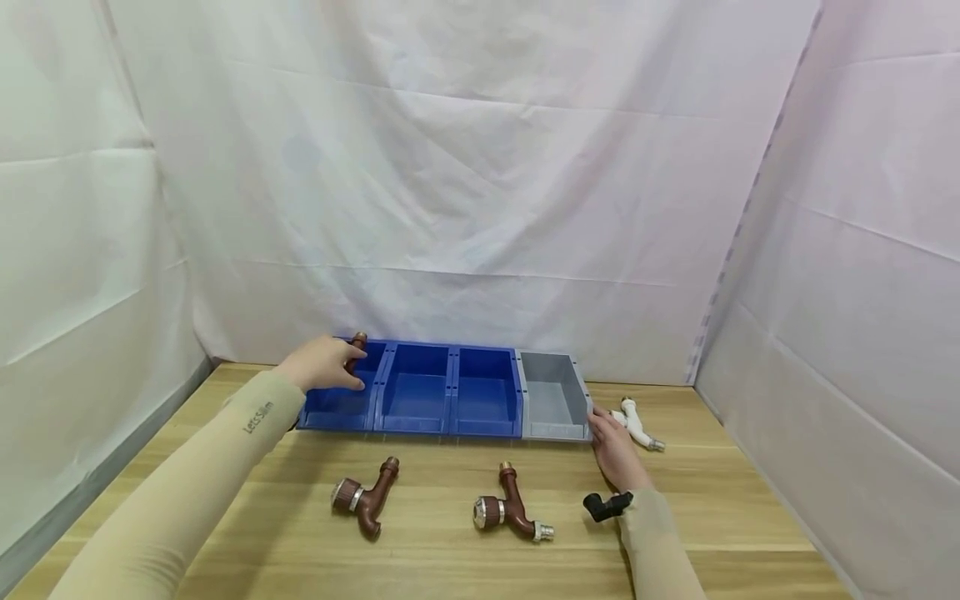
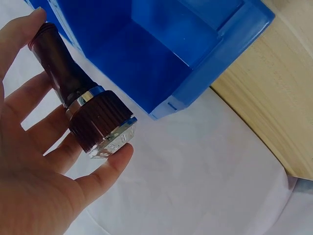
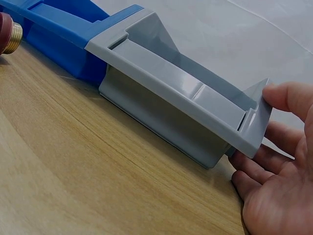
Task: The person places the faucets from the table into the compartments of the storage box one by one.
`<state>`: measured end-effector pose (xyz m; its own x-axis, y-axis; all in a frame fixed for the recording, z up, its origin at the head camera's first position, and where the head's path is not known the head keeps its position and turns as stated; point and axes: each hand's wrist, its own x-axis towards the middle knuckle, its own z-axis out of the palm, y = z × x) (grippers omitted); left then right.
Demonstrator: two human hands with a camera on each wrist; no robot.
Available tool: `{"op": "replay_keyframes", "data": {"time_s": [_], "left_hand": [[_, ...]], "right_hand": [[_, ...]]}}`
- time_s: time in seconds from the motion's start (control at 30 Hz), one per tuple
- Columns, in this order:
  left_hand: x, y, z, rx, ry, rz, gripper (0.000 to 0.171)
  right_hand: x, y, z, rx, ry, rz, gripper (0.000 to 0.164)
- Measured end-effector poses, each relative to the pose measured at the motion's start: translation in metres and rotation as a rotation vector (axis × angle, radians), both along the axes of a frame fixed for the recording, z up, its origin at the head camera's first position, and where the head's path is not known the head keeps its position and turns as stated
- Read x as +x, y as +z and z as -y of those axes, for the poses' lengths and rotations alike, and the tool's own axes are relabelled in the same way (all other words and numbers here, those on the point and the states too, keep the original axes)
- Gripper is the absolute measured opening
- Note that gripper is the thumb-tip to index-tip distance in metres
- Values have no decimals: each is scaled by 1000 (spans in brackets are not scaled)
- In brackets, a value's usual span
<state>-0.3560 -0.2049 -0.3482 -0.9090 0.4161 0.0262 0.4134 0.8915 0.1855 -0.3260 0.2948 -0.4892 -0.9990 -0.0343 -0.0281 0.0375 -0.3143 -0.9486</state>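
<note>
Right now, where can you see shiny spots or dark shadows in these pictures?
Head view: a soft shadow on the table beside the left sleeve; left wrist view: bright glints on the silver cap of the brown tap; right wrist view: a pale shine on the grey bin.

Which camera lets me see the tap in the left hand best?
The left wrist view. It shows the tap up close in the left hand, with its ridged knob easy to see. The head view shows only a small part, mostly hidden by the hand. The right wrist view doesn't show that tap.
</note>
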Motion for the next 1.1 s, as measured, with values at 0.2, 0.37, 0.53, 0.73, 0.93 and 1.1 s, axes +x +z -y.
{"op": "replay_keyframes", "data": {"time_s": [0.2,0.37,0.53,0.73,0.93,1.1], "left_hand": [[-1,-2,-1,5,-3,-7,59],[-2,-2,-2,0,-7,-7,58],[-1,-2,-2,7,-9,3,60],[-2,-1,1,15,-15,-1,60],[2,-2,5,24,3,9,59],[4,-7,5,29,-2,3,59]], "right_hand": [[0,1,0,15,-3,-7,61],[-1,2,1,33,-6,-27,63],[-2,2,4,19,-6,-13,61],[-6,3,7,0,-12,-21,59],[-3,0,10,27,3,-19,59],[2,-4,7,41,-1,-32,59]]}}
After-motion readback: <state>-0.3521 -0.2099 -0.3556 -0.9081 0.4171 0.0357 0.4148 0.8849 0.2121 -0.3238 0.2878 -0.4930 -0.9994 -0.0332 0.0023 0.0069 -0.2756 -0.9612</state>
